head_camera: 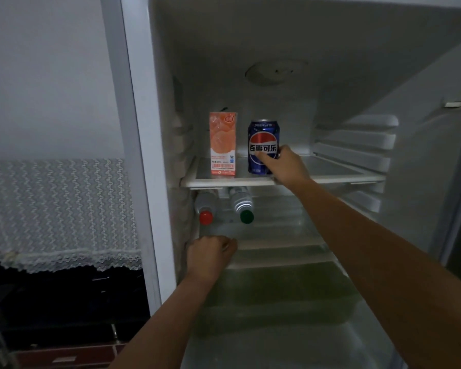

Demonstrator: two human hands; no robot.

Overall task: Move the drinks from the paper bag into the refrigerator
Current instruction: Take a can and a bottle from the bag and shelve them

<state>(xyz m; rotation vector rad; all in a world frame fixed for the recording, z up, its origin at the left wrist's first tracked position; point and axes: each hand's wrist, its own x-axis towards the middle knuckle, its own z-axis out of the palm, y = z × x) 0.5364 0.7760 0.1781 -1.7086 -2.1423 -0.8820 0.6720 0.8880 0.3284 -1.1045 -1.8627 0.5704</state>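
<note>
We have our right hand (285, 166), fingers wrapped round the blue can (262, 139), on the upper shelf (330, 179) beside the juice carton (222, 145), two bottles (241, 201) under that shelf, left hand (208, 258) below it with fingers curled, hold unclear, paper bag unseen so remainder unknown.

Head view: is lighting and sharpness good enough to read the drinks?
Head view: dim, fridge interior unlit; logo on blue metal can reads clearly; small print on orange paper carton is soft; clear plastic bottle with green cap shows a glare streak.
</note>
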